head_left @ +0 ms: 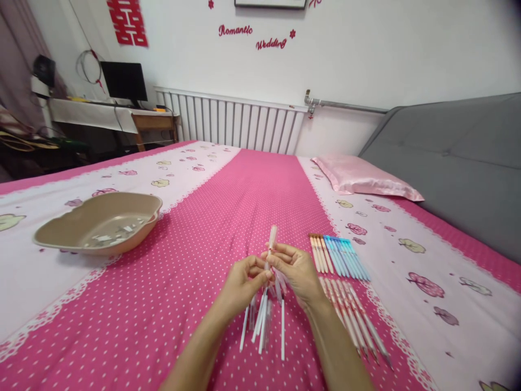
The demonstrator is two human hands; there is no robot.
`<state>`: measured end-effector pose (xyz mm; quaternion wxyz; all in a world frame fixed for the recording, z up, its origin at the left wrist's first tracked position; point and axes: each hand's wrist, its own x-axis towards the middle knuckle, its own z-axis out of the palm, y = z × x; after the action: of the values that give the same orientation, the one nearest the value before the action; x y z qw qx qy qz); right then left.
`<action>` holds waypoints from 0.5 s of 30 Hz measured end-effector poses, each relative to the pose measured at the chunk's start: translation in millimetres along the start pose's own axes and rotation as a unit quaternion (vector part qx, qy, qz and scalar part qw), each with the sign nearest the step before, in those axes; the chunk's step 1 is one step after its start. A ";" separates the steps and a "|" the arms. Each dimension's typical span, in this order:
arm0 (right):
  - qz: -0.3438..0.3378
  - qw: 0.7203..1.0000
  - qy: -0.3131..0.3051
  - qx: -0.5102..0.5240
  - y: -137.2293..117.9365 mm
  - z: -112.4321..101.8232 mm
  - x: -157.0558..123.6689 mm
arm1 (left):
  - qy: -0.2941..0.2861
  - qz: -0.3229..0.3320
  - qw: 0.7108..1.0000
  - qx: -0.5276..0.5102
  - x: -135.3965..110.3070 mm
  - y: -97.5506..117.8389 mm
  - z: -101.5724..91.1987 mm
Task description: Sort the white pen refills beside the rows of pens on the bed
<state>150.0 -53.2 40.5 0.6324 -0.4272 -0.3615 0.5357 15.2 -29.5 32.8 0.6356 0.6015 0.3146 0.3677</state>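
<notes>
My left hand (243, 281) and my right hand (296, 268) meet over the pink dotted bedspread, both pinching one pale pen (271, 241) that points up and away. The left fingers close on its lower end, the right fingers wrap its middle. Under the hands lies a loose heap of white pen refills and clear tubes (264, 320). To the right, a neat row of orange and blue pens (337, 255) lies flat, with a second row of pink pens (356, 320) nearer me.
A tan scalloped tray (61, 231) holding small scraps sits on the bed at the left. A pink pillow (362, 176) lies at the far right by the grey headboard (456, 157). A radiator (236, 119) and a desk (150, 120) stand behind.
</notes>
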 end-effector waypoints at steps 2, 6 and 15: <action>-0.001 1.000 0.019 -0.008 0.9 2.2 -0.1 | 0.032 -0.008 0.999 0.022 -0.5 3.1 2.3; 0.000 1.000 0.030 -0.007 1.0 5.3 -1.0 | 0.079 -0.018 0.994 0.074 -2.8 8.6 5.9; -0.015 0.998 0.041 -0.047 2.1 5.1 -1.5 | 0.129 0.017 0.968 0.215 -6.2 6.9 5.3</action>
<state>144.3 -53.8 40.4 0.6339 -0.4725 -0.3668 0.4903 15.8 -37.5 39.8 0.4388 0.6770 0.4553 0.3767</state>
